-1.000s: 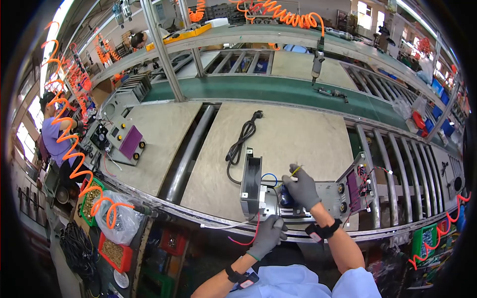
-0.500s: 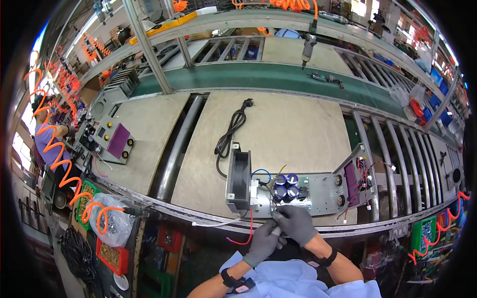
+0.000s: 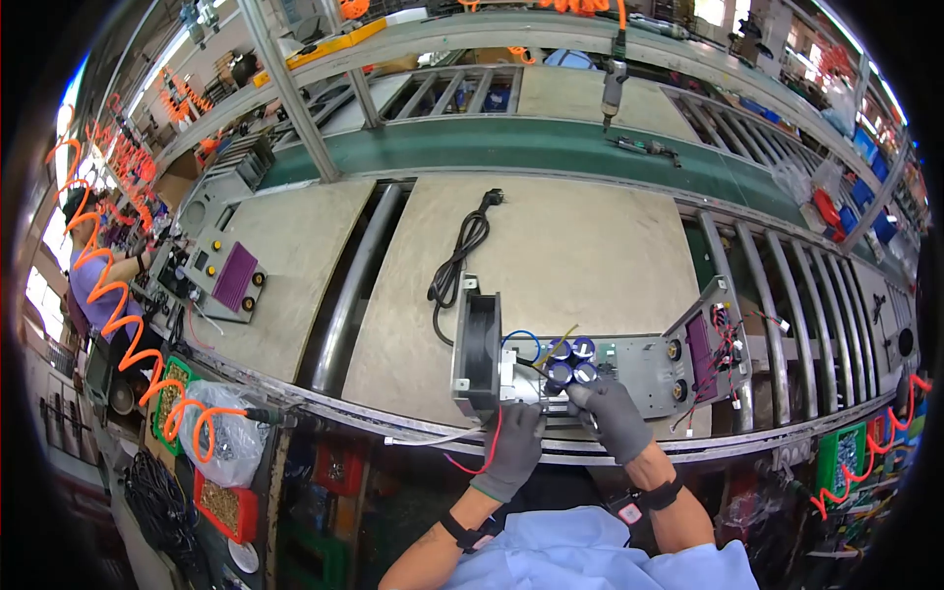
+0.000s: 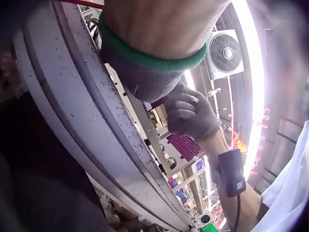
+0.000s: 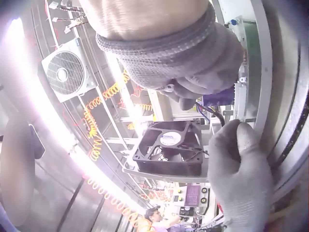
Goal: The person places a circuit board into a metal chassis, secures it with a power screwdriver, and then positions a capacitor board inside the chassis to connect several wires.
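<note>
My gloved left hand (image 3: 516, 444) is at the front edge of an open metal chassis (image 3: 639, 369), beside its fan (image 3: 479, 349). In the right wrist view its thumb and forefinger pinch at the end of a black cable (image 5: 216, 115). My gloved right hand (image 3: 612, 418) is curled just in front of the purple-sleeved capacitors (image 3: 560, 374). A small shiny metal piece (image 4: 194, 99) sticks out between its fingers in the left wrist view; its kind cannot be made out. A blue wire (image 3: 521, 334) and a yellow wire (image 3: 562, 341) rise near the fan.
A coiled power cord (image 3: 462, 256) lies on the board behind the fan. Metal rollers (image 3: 787, 305) run along the right. Another chassis (image 3: 226, 275) stands at left, near a person (image 3: 98, 280). A pneumatic screwdriver (image 3: 613, 93) hangs over the green belt (image 3: 442, 143).
My right hand came down from above the capacitors to meet the left, then moved right, apart from it. My left hand has moved up to the chassis edge. The yellow wire leans differently.
</note>
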{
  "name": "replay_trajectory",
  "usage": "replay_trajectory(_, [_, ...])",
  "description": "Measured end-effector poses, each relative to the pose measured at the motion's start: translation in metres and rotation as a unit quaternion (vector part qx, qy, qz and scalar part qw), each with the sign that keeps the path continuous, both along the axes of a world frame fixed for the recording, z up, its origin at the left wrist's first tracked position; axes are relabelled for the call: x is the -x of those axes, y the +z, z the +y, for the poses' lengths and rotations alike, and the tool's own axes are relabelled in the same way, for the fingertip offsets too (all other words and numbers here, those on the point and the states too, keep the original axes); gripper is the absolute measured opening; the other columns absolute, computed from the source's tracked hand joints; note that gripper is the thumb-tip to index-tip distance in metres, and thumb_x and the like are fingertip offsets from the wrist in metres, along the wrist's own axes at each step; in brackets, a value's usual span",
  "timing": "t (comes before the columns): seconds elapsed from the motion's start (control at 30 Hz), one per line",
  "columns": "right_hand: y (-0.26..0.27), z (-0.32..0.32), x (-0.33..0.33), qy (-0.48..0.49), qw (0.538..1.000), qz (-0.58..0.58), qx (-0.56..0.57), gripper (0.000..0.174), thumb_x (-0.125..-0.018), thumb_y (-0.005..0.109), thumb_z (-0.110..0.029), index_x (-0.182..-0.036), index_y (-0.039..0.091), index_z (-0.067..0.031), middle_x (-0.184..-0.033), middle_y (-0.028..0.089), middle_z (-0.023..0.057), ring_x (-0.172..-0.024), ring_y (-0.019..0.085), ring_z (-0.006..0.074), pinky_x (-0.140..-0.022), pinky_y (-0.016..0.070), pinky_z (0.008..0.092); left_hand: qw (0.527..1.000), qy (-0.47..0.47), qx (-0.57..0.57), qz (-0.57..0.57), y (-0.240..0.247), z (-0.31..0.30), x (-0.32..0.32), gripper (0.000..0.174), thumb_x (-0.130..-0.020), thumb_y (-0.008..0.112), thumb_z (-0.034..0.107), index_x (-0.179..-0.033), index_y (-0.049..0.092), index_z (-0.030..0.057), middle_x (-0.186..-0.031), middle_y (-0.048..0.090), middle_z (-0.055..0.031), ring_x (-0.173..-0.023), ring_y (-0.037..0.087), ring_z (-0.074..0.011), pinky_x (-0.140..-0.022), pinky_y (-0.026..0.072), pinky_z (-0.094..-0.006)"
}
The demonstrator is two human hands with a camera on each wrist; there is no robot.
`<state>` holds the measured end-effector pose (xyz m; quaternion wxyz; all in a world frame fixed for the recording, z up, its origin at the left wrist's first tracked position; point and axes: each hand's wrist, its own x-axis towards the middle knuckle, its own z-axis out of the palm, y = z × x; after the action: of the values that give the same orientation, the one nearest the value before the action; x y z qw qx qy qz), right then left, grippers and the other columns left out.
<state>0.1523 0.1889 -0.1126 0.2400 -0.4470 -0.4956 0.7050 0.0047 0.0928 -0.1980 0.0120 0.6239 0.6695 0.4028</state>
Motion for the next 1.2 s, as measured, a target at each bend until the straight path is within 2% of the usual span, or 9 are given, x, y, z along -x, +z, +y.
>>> replay_trajectory(0.07, [-0.019,-0.012,-0.004,0.077,0.985,-0.1,-0.119,0.035,-0.093,0.065,-0.03,-0.077,0.07,0.0002,-0.063,0.059,0.0024,-0.059,0.054,0.0118,-0.055,0.0408,0.032,1.0,0.006,0.006,-0.029,-0.002,-0.001,-0.001,0.019,-0.089,0.067,0.009,-0.107,0.062,0.0046,-0.093,0.058,-0.0141,-0.089,0.059,-0.0354,-0.076,0.0481,-0.047])
replay_trajectory(0.13, [-0.043,-0.022,-0.011,0.158,0.916,-0.202,-0.307,0.035,-0.093,0.065,-0.03,-0.08,0.07,0.0017,-0.064,0.061,0.0063,-0.061,0.057,0.016,-0.058,0.0441,0.037,1.0,0.016,-0.001,-0.011,-0.007,0.001,-0.002,0.018,-0.089,0.066,0.008,-0.105,0.062,0.0041,-0.094,0.059,-0.0149,-0.087,0.06,-0.0358,-0.074,0.0486,-0.0465])
replay_trajectory(0.17, [-0.042,-0.027,-0.01,0.171,0.915,-0.243,-0.273,0.034,-0.093,0.065,-0.03,-0.085,0.069,0.0023,-0.066,0.062,0.0112,-0.064,0.059,0.0202,-0.062,0.0466,0.0412,1.0,0.014,-0.001,-0.01,-0.009,0.001,-0.002,0.018,-0.089,0.066,0.007,-0.106,0.062,0.004,-0.094,0.059,-0.0151,-0.088,0.06,-0.0359,-0.074,0.0487,-0.0463])
replay_trajectory(0.27, [-0.022,-0.018,-0.023,0.134,0.957,-0.176,-0.187,0.037,-0.094,0.065,-0.032,-0.084,0.069,0.0026,-0.066,0.061,0.0103,-0.064,0.057,0.0176,-0.062,0.0463,0.038,1.0,0.017,-0.01,-0.016,-0.008,0.001,-0.004,0.018,-0.09,0.064,0.008,-0.107,0.061,0.0042,-0.095,0.058,-0.0146,-0.09,0.059,-0.0345,-0.076,0.0486,-0.0444])
replay_trajectory(0.33, [-0.028,-0.014,-0.028,0.165,0.968,-0.137,-0.127,0.039,-0.096,0.063,-0.036,-0.085,0.07,0.0007,-0.07,0.061,0.0041,-0.065,0.054,0.0122,-0.06,0.0444,0.0328,0.999,0.025,-0.01,-0.031,-0.003,0.001,-0.005,0.017,-0.09,0.064,0.01,-0.106,0.059,0.0064,-0.094,0.056,-0.0116,-0.092,0.057,-0.0308,-0.08,0.0472,-0.0433])
replay_trajectory(0.5, [-0.02,-0.021,-0.035,0.2,0.978,-0.052,0.017,0.039,-0.099,0.061,-0.041,-0.091,0.072,-0.0051,-0.077,0.061,-0.0027,-0.066,0.048,0.0058,-0.059,0.0411,0.024,0.999,0.019,-0.002,0.047,0.012,0.001,-0.002,0.043,-0.088,0.066,0.01,-0.131,0.061,0.007,-0.092,0.057,-0.0102,-0.09,0.06,-0.0289,-0.075,0.0483,-0.0429])
replay_trajectory(0.7, [-0.028,-0.018,-0.033,0.189,0.971,0.032,0.141,0.036,-0.098,0.065,-0.042,-0.094,0.069,-0.0061,-0.075,0.055,-0.0044,-0.062,0.045,0.0051,-0.055,0.0358,0.0203,1.0,-0.019,-0.015,0.015,0.016,0.009,-0.002,0.034,-0.089,0.066,0.009,-0.123,0.067,0.0084,-0.092,0.064,-0.0126,-0.081,0.064,-0.0318,-0.068,0.0506,-0.0448])
replay_trajectory(0.93, [-0.018,-0.013,-0.031,0.203,0.975,-0.033,0.082,0.034,-0.096,0.069,-0.039,-0.079,0.061,-0.0103,-0.068,0.05,-0.0058,-0.058,0.042,0.0037,-0.052,0.0326,0.0215,0.999,-0.039,-0.001,-0.027,0.003,0.011,-0.004,0.034,-0.092,0.064,0.008,-0.125,0.063,0.0044,-0.106,0.064,-0.0175,-0.094,0.062,-0.0352,-0.08,0.0508,-0.0433])
replay_trajectory(1.2, [-0.017,-0.009,-0.034,0.282,0.955,0.014,0.095,0.033,-0.097,0.067,-0.038,-0.085,0.065,-0.0076,-0.067,0.049,-0.0066,-0.058,0.041,0.0041,-0.052,0.0325,0.022,0.996,-0.052,0.007,-0.068,0.003,0.012,-0.003,0.032,-0.092,0.061,0.003,-0.124,0.062,0.001,-0.109,0.062,-0.0198,-0.098,0.061,-0.0365,-0.084,0.0502,-0.0436])
